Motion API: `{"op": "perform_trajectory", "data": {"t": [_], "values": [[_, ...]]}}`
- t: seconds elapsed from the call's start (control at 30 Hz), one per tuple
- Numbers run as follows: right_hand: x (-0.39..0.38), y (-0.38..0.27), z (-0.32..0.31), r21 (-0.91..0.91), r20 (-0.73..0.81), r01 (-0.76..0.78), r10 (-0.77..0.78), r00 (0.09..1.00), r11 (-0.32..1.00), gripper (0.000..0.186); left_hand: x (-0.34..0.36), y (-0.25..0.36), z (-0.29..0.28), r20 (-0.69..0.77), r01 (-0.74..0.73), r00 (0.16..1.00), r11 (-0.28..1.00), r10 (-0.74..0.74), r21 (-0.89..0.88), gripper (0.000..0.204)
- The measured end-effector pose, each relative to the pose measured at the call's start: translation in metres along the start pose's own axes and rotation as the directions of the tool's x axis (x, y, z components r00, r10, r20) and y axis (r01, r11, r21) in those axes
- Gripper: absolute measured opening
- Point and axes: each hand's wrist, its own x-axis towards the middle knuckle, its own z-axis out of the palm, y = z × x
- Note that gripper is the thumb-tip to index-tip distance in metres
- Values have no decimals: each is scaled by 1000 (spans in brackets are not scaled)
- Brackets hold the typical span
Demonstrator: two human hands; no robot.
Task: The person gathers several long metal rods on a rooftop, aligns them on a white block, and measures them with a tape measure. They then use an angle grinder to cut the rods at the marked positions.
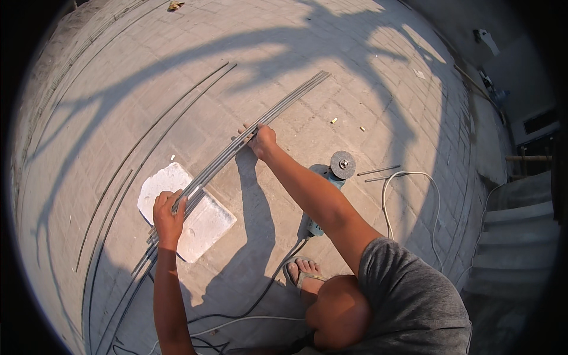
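A bundle of long thin metal rods runs slantwise from lower left to upper right in front of me. My left hand grips it near the lower end, fingers wrapped round the rods. Farther along, my right hand closes round the same bundle from beneath, fingertips showing on the far side. Under the bundle lies a white foam block, partly covered by the rods and my left hand. An angle grinder with a grey disc rests on the paving to the right of my right forearm, which partly hides it.
More long rods lie on the left. Two short rod pieces sit right of the grinder, near a looped white cable. A black cord passes my sandalled foot. Steps rise at the right.
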Motion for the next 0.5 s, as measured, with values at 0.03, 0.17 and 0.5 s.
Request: {"op": "perform_trajectory", "data": {"t": [0.03,0.17,0.5], "values": [[8,-4,-11,-43,15,0,1,1000,999,44,3,3,5,1,-12,1000,1000,12,-10,24],[16,-10,-24,-121,39,-43,48,998,992,41,5,7,8,9,3,1000,1000,-3,-20,24],[1,-11,-13,-264,41,-29,41,998,964,40,4,5,7,-6,10,1000,1000,-10,-2,23]]}}
